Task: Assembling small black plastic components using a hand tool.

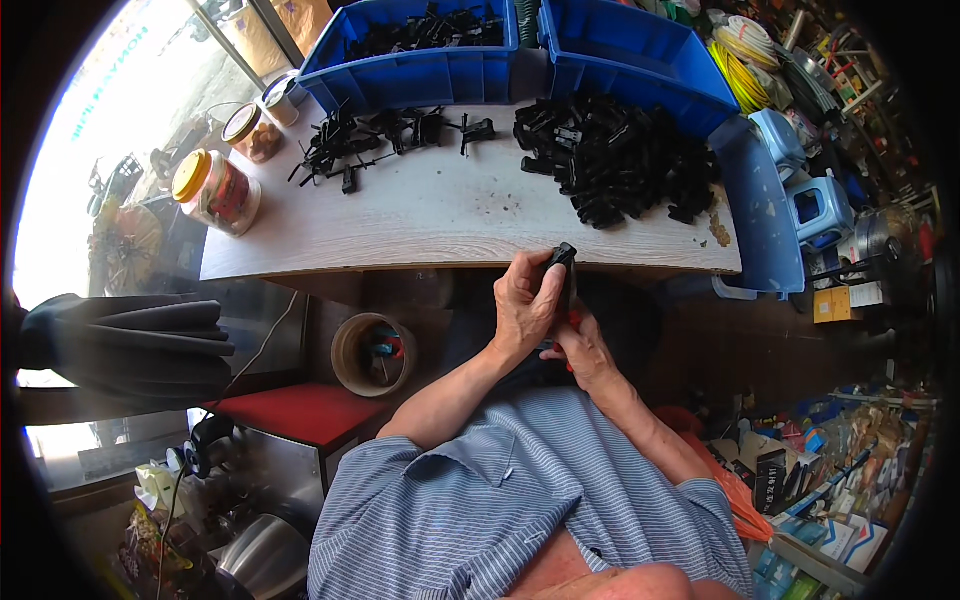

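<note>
Just off the front edge of the pale wooden table (pixel 400 225), my left hand (pixel 523 302) pinches a small black plastic part (pixel 564 255) between thumb and fingers. Close below it, my right hand (pixel 590 352) is closed around a red-handled hand tool (pixel 573 319). The tool's kind and its working end are mostly hidden by the fingers. A large heap of similar black parts (pixel 620 160) lies on the table's right side. Toward the back left is a looser group of black parts (pixel 335 145) with thin rods sticking out, and a single one (pixel 478 131) lies between the two piles.
Two blue bins stand behind the table: the left bin (pixel 410 80) contains black parts, the right bin (pixel 640 75) borders the heap. Lidded jars (pixel 218 195) stand at the left corner. A round bucket (pixel 345 370) is on the floor. Cluttered goods (pixel 800 450) fill the right side.
</note>
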`<action>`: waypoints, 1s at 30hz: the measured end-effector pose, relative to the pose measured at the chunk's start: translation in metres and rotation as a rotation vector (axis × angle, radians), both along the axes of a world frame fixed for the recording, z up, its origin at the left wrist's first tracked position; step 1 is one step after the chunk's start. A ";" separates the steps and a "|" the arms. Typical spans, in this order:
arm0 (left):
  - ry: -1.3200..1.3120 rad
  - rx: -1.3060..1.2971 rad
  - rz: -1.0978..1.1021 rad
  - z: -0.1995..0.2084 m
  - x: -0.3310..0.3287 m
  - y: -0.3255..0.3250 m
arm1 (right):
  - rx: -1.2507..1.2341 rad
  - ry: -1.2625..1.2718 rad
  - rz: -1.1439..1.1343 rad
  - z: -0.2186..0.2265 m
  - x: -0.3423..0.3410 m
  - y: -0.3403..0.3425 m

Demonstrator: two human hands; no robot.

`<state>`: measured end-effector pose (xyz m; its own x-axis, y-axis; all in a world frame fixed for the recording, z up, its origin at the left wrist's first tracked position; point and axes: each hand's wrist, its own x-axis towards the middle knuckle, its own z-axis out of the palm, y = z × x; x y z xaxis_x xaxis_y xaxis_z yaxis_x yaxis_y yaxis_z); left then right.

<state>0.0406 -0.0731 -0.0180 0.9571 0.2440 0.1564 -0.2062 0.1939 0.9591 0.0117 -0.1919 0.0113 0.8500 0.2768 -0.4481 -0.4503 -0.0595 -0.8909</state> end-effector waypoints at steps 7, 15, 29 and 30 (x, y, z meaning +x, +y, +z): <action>-0.018 0.026 0.020 -0.005 -0.001 -0.001 | -0.007 -0.008 -0.017 0.001 -0.002 0.002; 0.035 0.084 -0.021 -0.005 -0.005 -0.002 | 0.032 0.035 -0.032 -0.014 -0.005 0.001; -0.201 0.522 -0.053 0.055 0.042 -0.027 | 0.307 0.108 -0.280 -0.029 0.002 -0.019; -0.269 0.515 -0.053 0.064 0.057 -0.034 | 0.335 0.106 -0.359 -0.029 0.001 -0.021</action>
<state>0.0980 -0.1073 0.0464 0.8761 0.0248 0.4815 -0.4583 -0.2672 0.8477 0.0131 -0.2127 -0.0176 0.8724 0.1187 -0.4742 -0.4794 0.3972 -0.7826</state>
